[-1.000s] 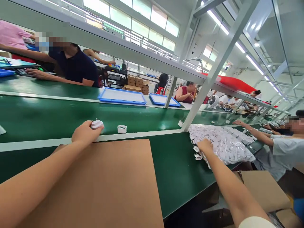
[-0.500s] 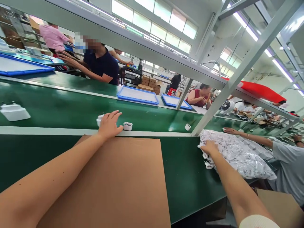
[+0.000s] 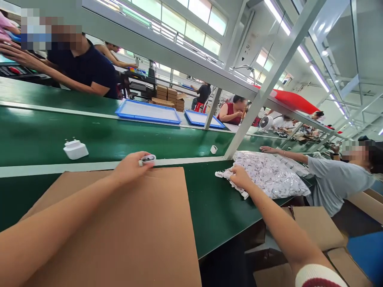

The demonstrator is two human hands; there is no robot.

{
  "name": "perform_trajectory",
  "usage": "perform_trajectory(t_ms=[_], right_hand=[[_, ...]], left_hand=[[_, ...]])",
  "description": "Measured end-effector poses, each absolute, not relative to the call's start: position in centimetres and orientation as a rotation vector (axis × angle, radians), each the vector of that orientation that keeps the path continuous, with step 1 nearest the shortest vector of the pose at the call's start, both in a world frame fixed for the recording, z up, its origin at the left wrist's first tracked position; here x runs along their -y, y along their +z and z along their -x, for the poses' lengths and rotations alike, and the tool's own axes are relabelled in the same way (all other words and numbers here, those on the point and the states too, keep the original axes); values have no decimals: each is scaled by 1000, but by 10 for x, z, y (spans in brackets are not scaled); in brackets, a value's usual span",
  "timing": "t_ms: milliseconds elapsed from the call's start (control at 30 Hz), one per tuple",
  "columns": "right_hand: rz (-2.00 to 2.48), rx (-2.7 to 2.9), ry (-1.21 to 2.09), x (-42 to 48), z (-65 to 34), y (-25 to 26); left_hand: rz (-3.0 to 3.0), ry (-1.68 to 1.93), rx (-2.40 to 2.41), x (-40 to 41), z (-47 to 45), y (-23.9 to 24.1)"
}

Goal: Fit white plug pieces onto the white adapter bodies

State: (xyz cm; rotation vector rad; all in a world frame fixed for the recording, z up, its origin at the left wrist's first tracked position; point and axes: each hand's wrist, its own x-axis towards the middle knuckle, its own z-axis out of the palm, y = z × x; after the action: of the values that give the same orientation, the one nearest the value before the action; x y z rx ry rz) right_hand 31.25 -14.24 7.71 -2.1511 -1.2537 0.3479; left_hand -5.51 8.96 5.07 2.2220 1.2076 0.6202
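Observation:
My left hand (image 3: 131, 167) is closed around a white charger (image 3: 149, 159), held at the far edge of a brown cardboard sheet (image 3: 143, 223). The charger's dark inside or end faces up. My right hand (image 3: 240, 176) pinches among small white plastic parts (image 3: 223, 174) at the mouth of a clear plastic bag (image 3: 269, 175) full of them. Which piece the fingers grip is too small to tell. Another white charger (image 3: 76, 150) with two pins upward lies on the green belt (image 3: 101, 137) to the left. A further white charger (image 3: 213, 150) sits near the metal post.
A slanted metal post (image 3: 248, 115) rises from the pale rail (image 3: 179, 161) behind the bag. Blue-rimmed trays (image 3: 148, 111) stand beyond the belt. At right a co-worker in a grey shirt (image 3: 332, 179) reaches behind the bag. Open cardboard boxes (image 3: 317, 227) stand below the table edge.
My left hand, with fingers spread beside the chargers before, has closed on one and drawn it to the cardboard's edge. The view has swung right. My right hand stays by the bag's mouth.

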Motion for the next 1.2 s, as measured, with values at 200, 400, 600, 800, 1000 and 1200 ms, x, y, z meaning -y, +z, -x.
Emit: perform_trajectory(t_ms=[200, 400, 600, 800, 1000, 1200], right_hand=[[1725, 1195, 773, 109, -249, 75], [1316, 996, 1141, 75, -173, 57], [1308, 986, 1025, 74, -139, 40], [1349, 1030, 1076, 84, -146, 41], [1366, 1457, 723, 92, -138, 44], [1380, 2031, 174, 90, -124, 40]], left_hand=[[-2176, 634, -913, 3, 49, 42], [-2133, 753, -874, 33, 53, 15], [-2090, 760, -842, 28, 55, 8], [-2056, 743, -841, 27, 54, 8], [-2054, 743, -828, 23, 52, 3], [-2084, 789, -764, 20, 50, 1]])
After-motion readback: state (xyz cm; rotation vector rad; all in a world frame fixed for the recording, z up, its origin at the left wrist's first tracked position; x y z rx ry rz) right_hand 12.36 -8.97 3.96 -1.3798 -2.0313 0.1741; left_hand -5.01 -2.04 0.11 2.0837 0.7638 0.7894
